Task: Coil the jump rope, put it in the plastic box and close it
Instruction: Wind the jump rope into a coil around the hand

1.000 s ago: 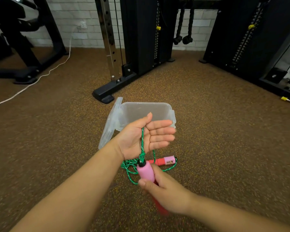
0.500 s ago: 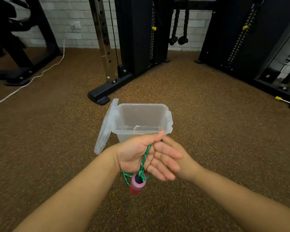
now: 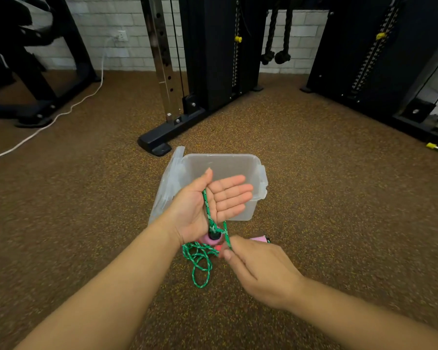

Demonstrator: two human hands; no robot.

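My left hand (image 3: 208,205) is held palm up with flat fingers in front of the clear plastic box (image 3: 228,165). The green jump rope (image 3: 200,258) runs across its palm from the thumb crook down to a pink handle (image 3: 211,239) hanging under the wrist. My right hand (image 3: 258,271) pinches a strand of the rope just below the left hand. The second pink handle (image 3: 259,239) lies on the floor behind my right hand. Loose green loops rest on the floor below. The box stands open, its lid (image 3: 168,183) leaning at its left side.
The floor is brown speckled rubber (image 3: 339,210). A black cable-machine base (image 3: 162,137) stands just behind the box. More black gym frames (image 3: 377,72) fill the right back, another at the far left. A white cable (image 3: 48,122) trails across the left floor.
My right hand came out from behind the left hand and dropped below it, now pinching the rope. My left hand opened flat again. A strand now wraps round the left palm.
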